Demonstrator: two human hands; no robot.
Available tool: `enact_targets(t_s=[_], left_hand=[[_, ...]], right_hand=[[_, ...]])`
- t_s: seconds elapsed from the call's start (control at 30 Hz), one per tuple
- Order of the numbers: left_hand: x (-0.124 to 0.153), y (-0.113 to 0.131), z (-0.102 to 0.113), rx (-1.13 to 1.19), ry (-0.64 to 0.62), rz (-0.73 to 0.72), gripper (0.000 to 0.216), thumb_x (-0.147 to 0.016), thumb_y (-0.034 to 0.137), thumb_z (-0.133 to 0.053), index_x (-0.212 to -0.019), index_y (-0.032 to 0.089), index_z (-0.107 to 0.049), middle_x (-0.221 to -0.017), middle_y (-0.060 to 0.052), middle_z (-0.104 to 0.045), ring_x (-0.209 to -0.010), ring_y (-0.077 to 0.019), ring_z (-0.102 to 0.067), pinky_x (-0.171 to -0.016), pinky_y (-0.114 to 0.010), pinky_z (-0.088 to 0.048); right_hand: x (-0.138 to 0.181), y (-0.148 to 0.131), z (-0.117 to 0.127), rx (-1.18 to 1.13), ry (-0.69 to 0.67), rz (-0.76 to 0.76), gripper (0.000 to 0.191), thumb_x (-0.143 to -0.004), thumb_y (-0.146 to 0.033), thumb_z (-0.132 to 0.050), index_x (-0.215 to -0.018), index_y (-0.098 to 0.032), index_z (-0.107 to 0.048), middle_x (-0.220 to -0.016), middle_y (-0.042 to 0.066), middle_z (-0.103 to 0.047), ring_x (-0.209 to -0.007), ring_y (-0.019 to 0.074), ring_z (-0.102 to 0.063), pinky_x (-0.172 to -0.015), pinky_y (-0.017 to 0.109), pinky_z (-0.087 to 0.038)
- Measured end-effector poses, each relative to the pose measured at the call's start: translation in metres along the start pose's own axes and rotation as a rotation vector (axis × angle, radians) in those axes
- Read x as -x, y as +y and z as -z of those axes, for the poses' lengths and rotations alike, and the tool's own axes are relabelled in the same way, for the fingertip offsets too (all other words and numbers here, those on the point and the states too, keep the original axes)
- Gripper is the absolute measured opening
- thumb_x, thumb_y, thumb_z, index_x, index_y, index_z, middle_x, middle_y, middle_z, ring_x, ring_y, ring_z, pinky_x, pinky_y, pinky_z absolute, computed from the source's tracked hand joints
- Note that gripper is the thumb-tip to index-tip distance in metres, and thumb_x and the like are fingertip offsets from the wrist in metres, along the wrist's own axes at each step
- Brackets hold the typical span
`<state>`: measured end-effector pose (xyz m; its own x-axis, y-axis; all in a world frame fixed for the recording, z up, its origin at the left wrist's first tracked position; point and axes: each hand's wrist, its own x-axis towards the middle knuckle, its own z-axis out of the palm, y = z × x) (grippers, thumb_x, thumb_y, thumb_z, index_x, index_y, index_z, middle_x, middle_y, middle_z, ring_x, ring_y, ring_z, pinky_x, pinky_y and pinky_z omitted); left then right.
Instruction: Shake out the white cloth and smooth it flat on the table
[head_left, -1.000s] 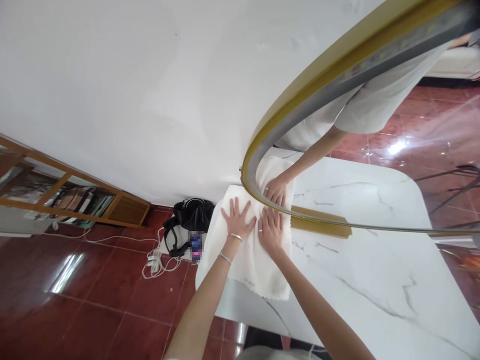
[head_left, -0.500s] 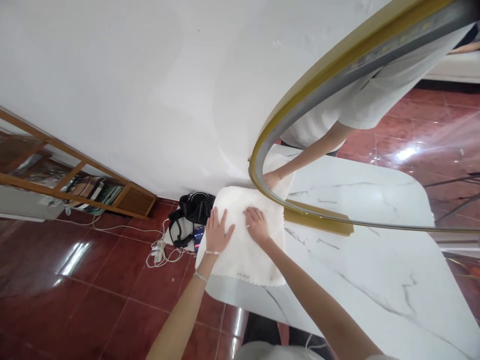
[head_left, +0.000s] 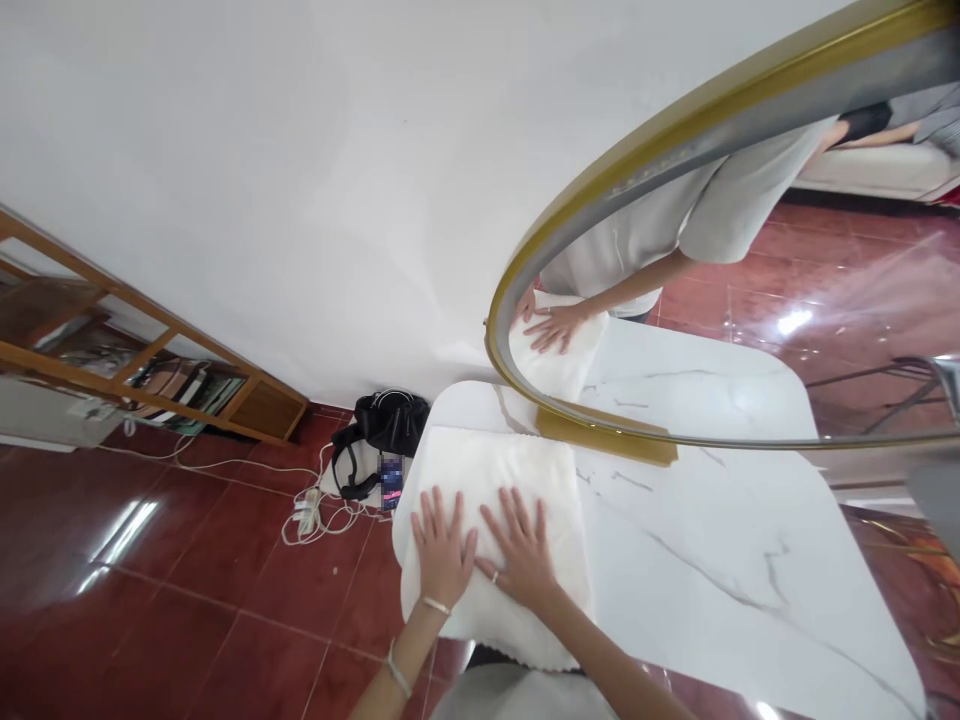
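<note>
A white cloth [head_left: 499,465] with a scalloped edge lies on the left end of the white marbled table [head_left: 720,540]. Flat on its left part rests my left hand [head_left: 442,550], fingers spread, with bracelets at the wrist and forearm. Beside it, my right hand [head_left: 521,550] also presses flat on the cloth with its fingers apart and a ring on one finger. The cloth's near edge hangs past the table's front edge toward my body. Neither hand grips anything.
A gold-framed round mirror [head_left: 600,430] stands at the table's back, reflecting my arms. On the floor left of the table are a black bag [head_left: 391,420], a phone [head_left: 391,482] and white cables [head_left: 307,515]. A wooden shelf [head_left: 202,370] stands along the white wall [head_left: 300,180].
Both hands have moved toward my body, and the cloth has slid with them from the table's back edge past its front edge. My right hand's fingers have spread out.
</note>
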<state>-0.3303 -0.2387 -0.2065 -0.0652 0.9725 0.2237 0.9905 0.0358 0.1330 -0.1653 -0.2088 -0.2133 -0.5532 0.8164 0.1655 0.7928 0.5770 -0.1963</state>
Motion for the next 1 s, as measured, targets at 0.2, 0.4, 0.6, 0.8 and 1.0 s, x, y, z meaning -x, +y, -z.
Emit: enact_targets(t_s=[0.2,0.4,0.6,0.8,1.0], left_hand=[[-0.053,0.056,-0.026,0.117,-0.067,-0.182,0.07,-0.089,0.037,-0.051,-0.15,0.027,-0.018,-0.16,-0.011,-0.004,-0.145,-0.037,-0.009,-0.113,-0.058,-0.022],[-0.071,0.047,-0.026,0.17,-0.089,-0.176,0.061,-0.091,0.04,-0.048,-0.147,0.03,-0.028,-0.159,-0.007,-0.015,-0.145,-0.0308,-0.015,-0.116,-0.052,-0.021],[-0.056,-0.033,-0.012,0.103,-0.063,0.063,0.055,-0.092,0.04,-0.045,-0.144,0.023,-0.038,-0.156,-0.011,-0.024,-0.145,-0.0315,-0.017,-0.115,-0.055,-0.018],[-0.01,-0.071,-0.008,0.102,0.077,0.232,0.056,-0.094,0.04,-0.041,-0.145,0.019,-0.036,-0.158,-0.012,-0.018,-0.145,-0.0342,-0.01,-0.112,-0.053,-0.028],[0.009,-0.028,-0.011,0.011,0.19,0.131,0.06,-0.095,0.032,-0.039,-0.149,0.016,-0.021,-0.158,-0.017,-0.012,-0.145,-0.0336,-0.014,-0.113,-0.058,-0.021]], right_hand=[[0.017,0.046,0.006,0.143,0.052,-0.26,0.064,-0.091,-0.052,-0.043,-0.149,-0.029,-0.028,-0.157,0.013,-0.016,-0.144,0.0345,-0.012,-0.109,0.064,-0.007],[0.004,0.046,0.001,0.15,0.081,-0.294,0.067,-0.092,-0.052,-0.042,-0.151,-0.028,-0.021,-0.158,0.014,-0.01,-0.144,0.0365,-0.008,-0.108,0.067,-0.006],[-0.052,-0.006,-0.016,-0.011,-0.009,-0.081,0.072,-0.09,-0.061,-0.04,-0.151,-0.029,-0.018,-0.158,0.015,-0.008,-0.144,0.0385,-0.003,-0.107,0.069,0.002],[-0.065,-0.045,-0.013,-0.153,-0.058,0.119,0.072,-0.091,-0.064,-0.034,-0.151,-0.026,-0.02,-0.158,0.016,-0.006,-0.144,0.0366,-0.003,-0.109,0.066,0.005],[-0.032,-0.02,-0.011,-0.13,-0.022,0.163,0.07,-0.091,-0.06,-0.037,-0.151,-0.028,-0.019,-0.158,0.013,-0.007,-0.144,0.0356,-0.005,-0.11,0.064,0.005]])
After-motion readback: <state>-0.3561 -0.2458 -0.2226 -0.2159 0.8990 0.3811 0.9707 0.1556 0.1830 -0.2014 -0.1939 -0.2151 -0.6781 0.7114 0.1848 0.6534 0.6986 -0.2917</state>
